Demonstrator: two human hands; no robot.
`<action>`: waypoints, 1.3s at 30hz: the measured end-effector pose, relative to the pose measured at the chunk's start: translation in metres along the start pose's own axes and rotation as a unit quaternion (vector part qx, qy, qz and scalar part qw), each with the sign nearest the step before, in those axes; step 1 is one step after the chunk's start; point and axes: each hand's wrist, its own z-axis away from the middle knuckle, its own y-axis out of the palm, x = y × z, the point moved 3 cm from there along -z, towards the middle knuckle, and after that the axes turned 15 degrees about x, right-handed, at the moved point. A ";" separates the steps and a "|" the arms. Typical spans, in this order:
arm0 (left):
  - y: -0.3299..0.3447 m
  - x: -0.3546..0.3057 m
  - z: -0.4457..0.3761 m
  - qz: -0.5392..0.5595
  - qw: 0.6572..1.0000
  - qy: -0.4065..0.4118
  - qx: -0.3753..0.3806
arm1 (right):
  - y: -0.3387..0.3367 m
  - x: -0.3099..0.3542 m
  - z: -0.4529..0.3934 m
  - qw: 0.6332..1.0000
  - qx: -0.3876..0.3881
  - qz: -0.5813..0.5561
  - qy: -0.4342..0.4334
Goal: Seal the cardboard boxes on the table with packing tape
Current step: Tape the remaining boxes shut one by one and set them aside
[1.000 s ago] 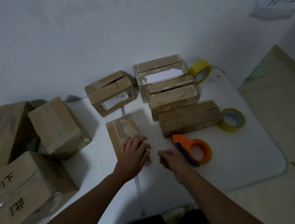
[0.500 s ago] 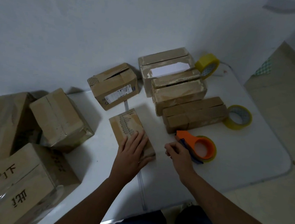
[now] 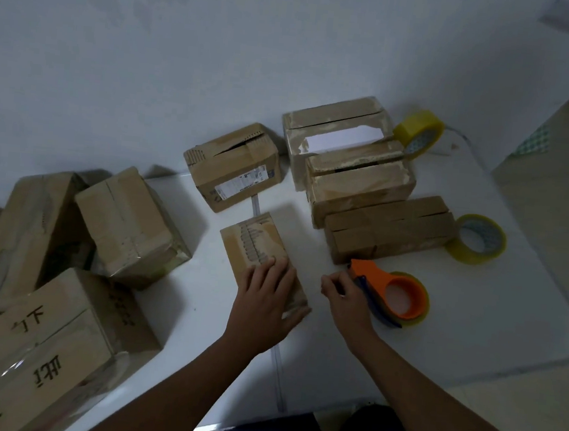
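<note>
A small flat cardboard box (image 3: 255,243) lies in the middle of the white table (image 3: 473,317). My left hand (image 3: 265,296) rests flat on its near half, fingers spread. Just to the right stands an orange tape dispenser (image 3: 391,295) with a yellow roll in it. My right hand (image 3: 346,298) touches the dispenser's left end, fingers curled and pinched near the blade; whether it grips the tape end is unclear.
Behind stand a labelled box (image 3: 235,166) with a split top, a larger box with white paper (image 3: 335,130), a worn box (image 3: 361,184) and two long flat boxes (image 3: 392,230). Two loose yellow tape rolls (image 3: 479,239) (image 3: 419,132) lie right. Bigger boxes (image 3: 131,222) crowd the left.
My right hand has moved right, up to the orange dispenser's end. My left hand slid forward onto the small box and flattened.
</note>
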 end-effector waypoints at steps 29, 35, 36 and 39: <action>0.010 0.011 -0.004 -0.071 0.997 0.031 0.020 | 0.036 -0.017 -0.055 0.988 0.118 0.103 0.018; 0.009 0.012 -0.003 -0.066 0.997 0.032 0.034 | 0.018 -0.029 -0.020 0.969 0.109 0.222 -0.021; 0.009 0.012 -0.003 -0.062 0.997 0.033 0.034 | 0.015 -0.024 -0.006 0.969 0.074 0.228 -0.060; 0.011 0.011 -0.003 -0.052 0.998 0.034 0.029 | 0.026 -0.008 0.028 0.957 0.056 0.240 -0.154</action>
